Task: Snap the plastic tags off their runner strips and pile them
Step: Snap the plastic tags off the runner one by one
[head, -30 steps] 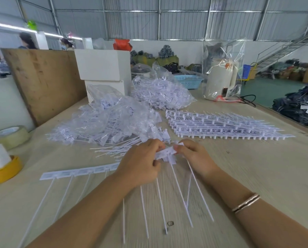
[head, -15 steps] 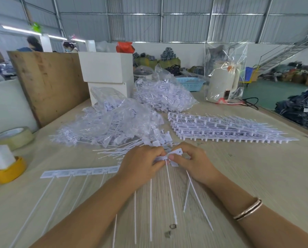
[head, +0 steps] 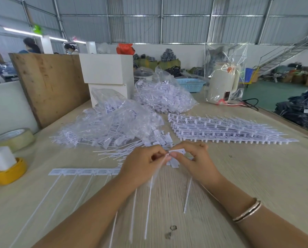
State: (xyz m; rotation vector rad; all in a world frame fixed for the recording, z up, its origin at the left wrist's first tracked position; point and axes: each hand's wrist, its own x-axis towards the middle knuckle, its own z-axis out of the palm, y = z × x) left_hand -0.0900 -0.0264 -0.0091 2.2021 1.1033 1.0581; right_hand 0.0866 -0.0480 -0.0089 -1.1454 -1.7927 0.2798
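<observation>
Right hand (head: 199, 162): we've got it pinching a small white tag (head: 177, 151) by thumb and curled fingers, a few loose tag heads showing just beneath the fingertips
Left hand (head: 142, 165): fingers curled tight on the end of the runner strip (head: 85, 171), right up against the right hand, so we read this as a snap in progress
Strip in hand: it runs flat on the table (head: 257, 185) out to the left of the left hand, and we can see thin white tails hanging off it toward us, blurred, so we can't count them
Just past the hands: a small scatter of loose tags (head: 124, 152), tails fanned out to the left, which we take for the growing pile
Left and beyond: a big clear bag of tags (head: 113, 122), slumped open, touching that scatter
Right and beyond: a thick stack of whole runner strips (head: 221, 129), untouched as far as we can tell, well apart from the right hand
Farther back: a second clear bag (head: 164, 97) stuffed with tags, near a white box (head: 104, 68)
Progress: we'd judge plenty is bagged already, but that stack says a long stretch of snapping is left
Next: we'd expect this tag to go on the scatter ahead
</observation>
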